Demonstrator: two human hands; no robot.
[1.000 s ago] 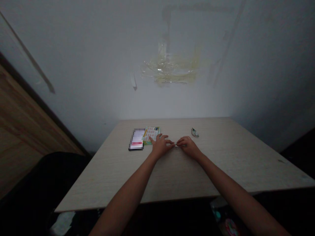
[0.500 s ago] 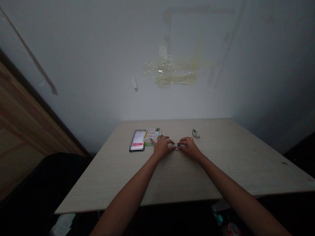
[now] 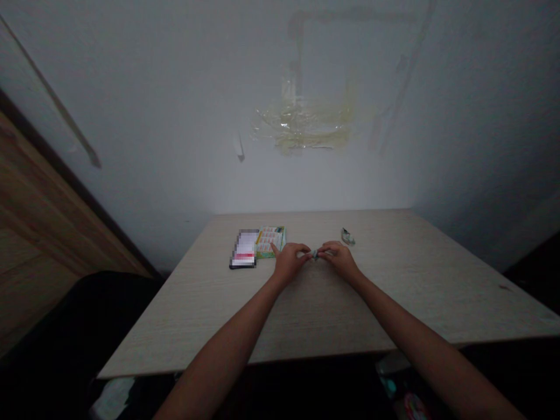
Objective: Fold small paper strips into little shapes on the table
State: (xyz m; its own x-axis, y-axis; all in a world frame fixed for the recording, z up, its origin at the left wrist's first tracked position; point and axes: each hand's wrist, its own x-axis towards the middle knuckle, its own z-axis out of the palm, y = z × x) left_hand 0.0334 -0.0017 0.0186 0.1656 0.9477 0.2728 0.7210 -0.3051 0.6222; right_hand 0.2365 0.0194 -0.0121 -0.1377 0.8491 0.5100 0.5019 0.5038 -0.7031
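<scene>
Between the fingertips of both hands is a small whitish and dark piece (image 3: 314, 255), too small to name. My left hand (image 3: 289, 259) pinches its left side, thumb and fingers closed together. From the other side my right hand (image 3: 341, 258) grips it the same way. Just left of my left hand lies a printed card (image 3: 270, 239) with green and yellow edges and rows of small print or pictures. Beside the card, a phone (image 3: 244, 249) rests face up, its screen blurred out.
A crumpled small wrapper or packet (image 3: 347, 236) lies beyond my right hand on the pale wooden table (image 3: 371, 326). Behind the table rises a wall (image 3: 175, 116) with peeling tape (image 3: 306, 131). Dark items sit below the front edge.
The fingers of my left hand have drawn in from spread to a closer pinch on the small piece. My right hand's fingers have shifted slightly around it.
</scene>
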